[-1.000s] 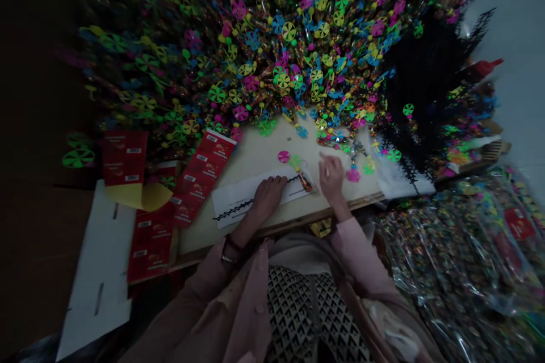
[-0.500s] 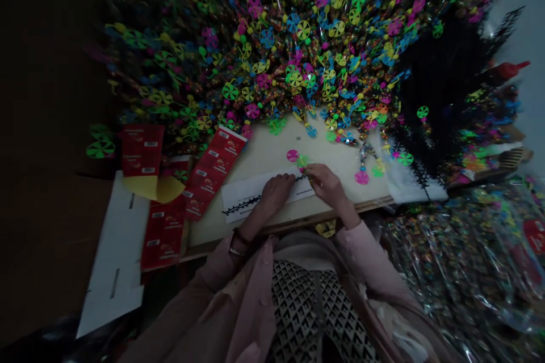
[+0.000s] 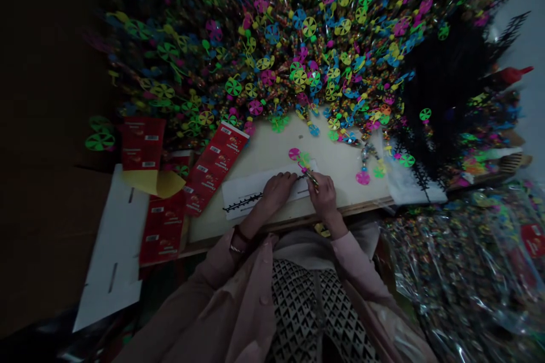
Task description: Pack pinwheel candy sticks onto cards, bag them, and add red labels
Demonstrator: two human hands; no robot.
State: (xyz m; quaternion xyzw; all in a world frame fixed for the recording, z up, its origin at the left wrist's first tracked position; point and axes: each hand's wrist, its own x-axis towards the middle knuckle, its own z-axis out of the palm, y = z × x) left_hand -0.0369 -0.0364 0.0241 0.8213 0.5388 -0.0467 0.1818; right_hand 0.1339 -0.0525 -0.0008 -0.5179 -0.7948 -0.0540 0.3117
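Positioning, we judge: right hand (image 3: 324,197) grasps pinwheel toy (image 3: 313,179) near black strip (image 3: 243,203); left hand (image 3: 276,191) over strip, grip unclear; alignment needs steadiness

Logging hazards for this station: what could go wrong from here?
The black toothed strip lies loose-looking beyond the left hand, so it could skew on the white card.
The right hand pinches the pinwheel-topped tube near the table's front edge; a slip might drop it.
The pinwheel pile crowds the back and could slide forward.
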